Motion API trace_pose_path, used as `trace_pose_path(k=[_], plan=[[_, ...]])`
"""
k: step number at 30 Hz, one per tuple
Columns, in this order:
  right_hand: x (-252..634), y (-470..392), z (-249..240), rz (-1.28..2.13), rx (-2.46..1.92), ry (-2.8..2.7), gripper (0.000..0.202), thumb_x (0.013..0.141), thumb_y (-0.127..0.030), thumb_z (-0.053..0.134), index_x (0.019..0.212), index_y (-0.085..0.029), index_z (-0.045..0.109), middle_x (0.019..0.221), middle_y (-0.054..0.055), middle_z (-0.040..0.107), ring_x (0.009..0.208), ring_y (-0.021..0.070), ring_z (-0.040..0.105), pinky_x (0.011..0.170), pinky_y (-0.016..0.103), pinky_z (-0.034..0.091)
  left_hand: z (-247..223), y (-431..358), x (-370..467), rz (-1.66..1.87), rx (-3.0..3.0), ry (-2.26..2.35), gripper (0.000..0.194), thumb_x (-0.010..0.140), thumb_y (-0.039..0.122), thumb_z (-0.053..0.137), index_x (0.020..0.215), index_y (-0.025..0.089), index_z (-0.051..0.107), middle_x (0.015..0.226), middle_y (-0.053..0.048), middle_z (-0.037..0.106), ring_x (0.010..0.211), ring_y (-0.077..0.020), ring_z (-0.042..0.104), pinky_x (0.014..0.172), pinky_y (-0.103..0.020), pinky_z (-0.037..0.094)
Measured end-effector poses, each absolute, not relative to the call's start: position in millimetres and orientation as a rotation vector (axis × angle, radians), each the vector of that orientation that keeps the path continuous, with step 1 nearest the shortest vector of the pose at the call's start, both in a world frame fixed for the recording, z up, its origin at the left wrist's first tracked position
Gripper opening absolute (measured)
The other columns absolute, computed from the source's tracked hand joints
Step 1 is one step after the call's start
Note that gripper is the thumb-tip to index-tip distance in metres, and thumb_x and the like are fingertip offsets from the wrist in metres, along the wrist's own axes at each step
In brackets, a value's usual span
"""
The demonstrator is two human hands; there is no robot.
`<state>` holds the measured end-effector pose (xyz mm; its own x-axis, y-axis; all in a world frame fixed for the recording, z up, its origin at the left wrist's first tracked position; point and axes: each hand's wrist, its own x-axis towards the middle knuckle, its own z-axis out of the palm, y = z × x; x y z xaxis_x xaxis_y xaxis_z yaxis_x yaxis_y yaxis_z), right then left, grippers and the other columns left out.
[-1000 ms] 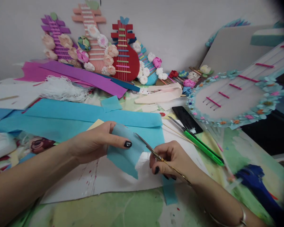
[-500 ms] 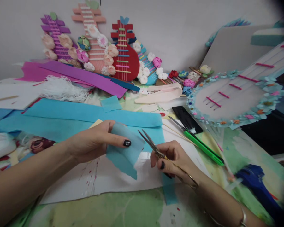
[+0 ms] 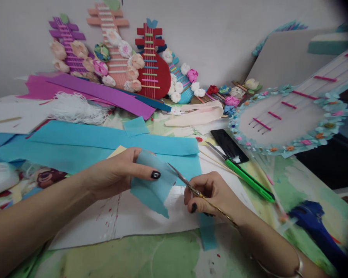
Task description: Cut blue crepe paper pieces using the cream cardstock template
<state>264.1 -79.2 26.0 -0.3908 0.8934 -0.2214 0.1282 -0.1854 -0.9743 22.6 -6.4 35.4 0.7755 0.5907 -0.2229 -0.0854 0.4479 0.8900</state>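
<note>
A piece of light-blue crepe paper (image 3: 152, 187) is pinched between the thumb and fingers of my left hand (image 3: 120, 173). Its lower corner hangs over a white sheet (image 3: 142, 222). My right hand (image 3: 216, 197) grips gold-handled scissors (image 3: 188, 184). Their blades look nearly closed, with the tips at the right edge of the blue piece; whether they touch it I cannot tell. Behind my hands lie wide strips of blue crepe paper (image 3: 118, 141) with a small blue square (image 3: 135, 126) on top. A blue strip (image 3: 208, 233) sticks out below my right hand.
A green cutter (image 3: 249, 179) with its blade out lies right of my right hand, beside a black case (image 3: 227, 144). Farther right are a blue glue gun (image 3: 313, 224) and a flower-edged instrument model (image 3: 281, 123). Decorated models, including a red one (image 3: 156, 77), lean on the wall.
The scissor blades have come together. My right thumb has shifted slightly left. My left hand and the blue piece have barely moved.
</note>
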Motion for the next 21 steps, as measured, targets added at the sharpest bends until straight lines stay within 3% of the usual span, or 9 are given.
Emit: trace_pose_path(k=[13, 21], plan=[[265.0, -78.8, 27.2, 1.650, -1.203, -1.492, 0.044, 0.060, -0.052, 0.082, 0.063, -0.012, 0.064, 0.048, -0.006, 0.041, 0.044, 0.0038, 0.028, 0.040, 0.020, 0.016, 40.1, -7.4, 22.0, 0.475, 1.065, 0.674, 0.018, 0.065, 0.028, 0.085, 0.073, 0.018, 0.072, 0.072, -0.003, 0.072, 0.066, -0.0156, 0.067, 0.061, -0.020, 0.055], [265.9, -76.2, 30.0, 1.686, -1.193, -1.520, 0.047, 0.057, -0.056, 0.082, 0.065, -0.013, 0.064, 0.045, -0.007, 0.040, 0.039, 0.0034, 0.029, 0.037, 0.020, 0.016, 38.8, -6.1, 22.9, 0.454, 1.083, 0.636, 0.016, 0.067, 0.027, 0.083, 0.077, 0.017, 0.075, 0.078, -0.006, 0.075, 0.070, -0.0179, 0.070, 0.062, -0.021, 0.056]])
